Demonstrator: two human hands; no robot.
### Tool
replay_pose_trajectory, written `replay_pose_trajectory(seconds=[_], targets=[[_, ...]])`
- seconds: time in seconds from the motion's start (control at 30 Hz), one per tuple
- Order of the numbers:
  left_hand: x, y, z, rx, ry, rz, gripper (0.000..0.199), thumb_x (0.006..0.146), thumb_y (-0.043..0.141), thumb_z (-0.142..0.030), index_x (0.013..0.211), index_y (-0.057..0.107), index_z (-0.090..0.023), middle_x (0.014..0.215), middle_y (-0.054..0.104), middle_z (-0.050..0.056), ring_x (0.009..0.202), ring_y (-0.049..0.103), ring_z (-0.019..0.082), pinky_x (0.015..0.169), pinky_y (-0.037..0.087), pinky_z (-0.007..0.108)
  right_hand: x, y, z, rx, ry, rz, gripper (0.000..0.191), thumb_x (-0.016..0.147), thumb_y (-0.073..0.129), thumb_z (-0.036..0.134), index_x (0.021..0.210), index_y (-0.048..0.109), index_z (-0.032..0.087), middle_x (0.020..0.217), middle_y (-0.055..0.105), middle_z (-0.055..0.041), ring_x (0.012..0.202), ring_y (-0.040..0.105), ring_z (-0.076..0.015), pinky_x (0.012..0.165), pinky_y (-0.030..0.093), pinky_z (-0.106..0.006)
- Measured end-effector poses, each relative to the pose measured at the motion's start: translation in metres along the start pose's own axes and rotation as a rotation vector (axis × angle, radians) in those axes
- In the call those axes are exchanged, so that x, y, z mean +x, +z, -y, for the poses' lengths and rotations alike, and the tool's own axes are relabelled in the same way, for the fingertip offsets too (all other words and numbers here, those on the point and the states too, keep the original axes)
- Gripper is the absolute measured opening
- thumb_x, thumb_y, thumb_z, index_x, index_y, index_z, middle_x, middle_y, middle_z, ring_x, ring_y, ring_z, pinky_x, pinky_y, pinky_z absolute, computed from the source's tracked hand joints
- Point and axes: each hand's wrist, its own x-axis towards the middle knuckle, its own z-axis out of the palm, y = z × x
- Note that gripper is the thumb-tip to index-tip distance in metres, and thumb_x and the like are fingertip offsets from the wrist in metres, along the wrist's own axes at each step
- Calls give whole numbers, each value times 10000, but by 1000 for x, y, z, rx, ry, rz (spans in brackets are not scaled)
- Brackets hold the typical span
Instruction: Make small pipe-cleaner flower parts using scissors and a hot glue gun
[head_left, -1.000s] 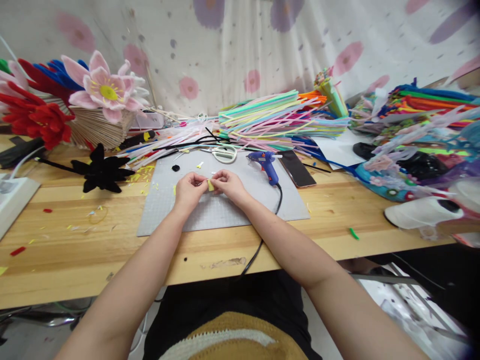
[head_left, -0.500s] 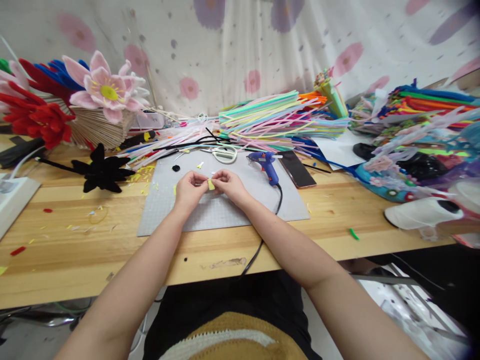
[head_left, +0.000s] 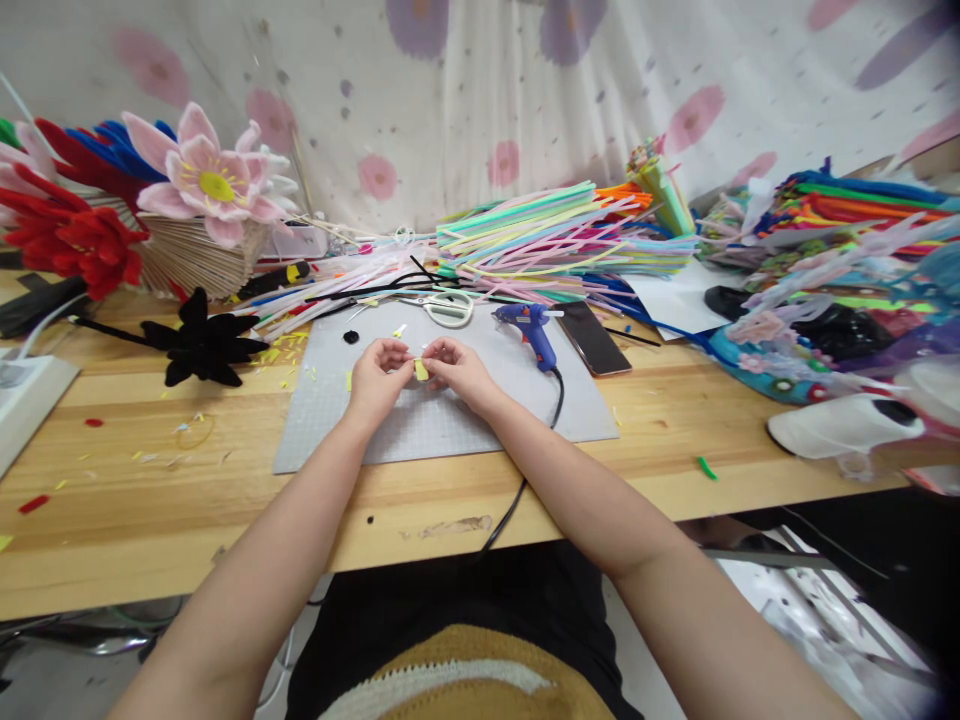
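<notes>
A flowered cloth (head_left: 465, 110) hangs behind a wooden table (head_left: 172, 530), with a grey mat (head_left: 435, 428) lying on it. Over the middle of the mat, the left hand (head_left: 381, 378) and right hand (head_left: 461, 372) meet at a small yellow piece (head_left: 421, 372). Both are closed on it, thumb and fingers pinching near its upper edge, and its lower part shows below the fingertips. The glue gun (head_left: 534, 332) and phone (head_left: 595, 338) lie to the right of the hands, the scissors (head_left: 450, 310) beyond them, and a small black disc (head_left: 350, 337) beyond the left hand.

The piece looks very light, thin and probably bendy; whether it is paper or felt, I cannot tell. It should not slip much from dry fingers, but a hard squeeze could crease it, and a tug both ways might tear it. Its edges seem the best place to take hold, with fingertips only and little pressure, leaving the flat face free.
</notes>
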Motion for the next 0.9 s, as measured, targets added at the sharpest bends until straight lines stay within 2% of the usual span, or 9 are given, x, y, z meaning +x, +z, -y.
replay_pose_trajectory(seconds=[0.37, 0.73, 0.9], targets=[[-3, 2, -8, -41, -99, 34, 318, 532, 659, -235, 814, 527, -170, 687, 583, -14, 617, 557, 106, 534, 464, 225, -3, 0, 4, 4, -2, 21, 106, 682, 576, 211, 753, 502, 184, 621, 566, 48, 556, 534, -67, 469, 444, -158], [-3, 2, -8, -38, -55, 13, 308, 553, 665, -247, 814, 516, -179, 684, 579, -11, 606, 547, 101, 538, 452, 223, -5, -2, 9, 11, 14, 37, 112, 692, 569, 180, 784, 505, 182, 640, 566, 40, 572, 541, -69, 473, 457, -159], [-2, 2, -7, 38, 4, -33, 295, 567, 657, -229, 826, 522, -182, 691, 597, -1, 653, 574, 119, 575, 449, 232, -2, 0, 11, 27, 96, -44, 96, 753, 553, 229, 800, 479, 190, 644, 552, 46, 546, 546, -69, 457, 474, -174]])
